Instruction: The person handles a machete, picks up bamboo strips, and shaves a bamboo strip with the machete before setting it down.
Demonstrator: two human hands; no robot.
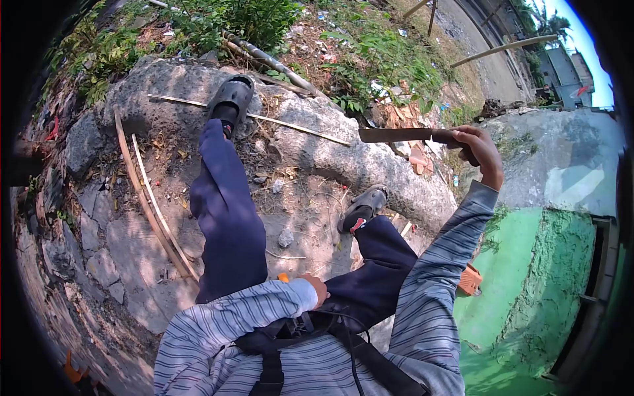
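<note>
My right hand (pixel 481 153) is raised at the right, its fingers wrapped round the dark handle of a machete (pixel 399 135). The long brown blade points left, above the pale rock. My left hand (pixel 318 290) is low against my lap, by the dark trousers; its fingers are mostly hidden, so its grip is unclear. A small orange thing (pixel 283 277) shows just beyond the left sleeve. One foot in a grey clog (pixel 232 99) stands on the rock ledge, over a thin pale wooden strip (pixel 300 128). The other clog (pixel 364 206) rests lower down.
Two long curved strips, one brown (pixel 142 185) and one pale (pixel 158 204), lie on the ground at left. A rock ledge (pixel 323 142) crosses ahead, with a pole (pixel 274 65) and bushes behind it. At right are a green wall (pixel 515 284) and an orange brick-like block (pixel 469 280).
</note>
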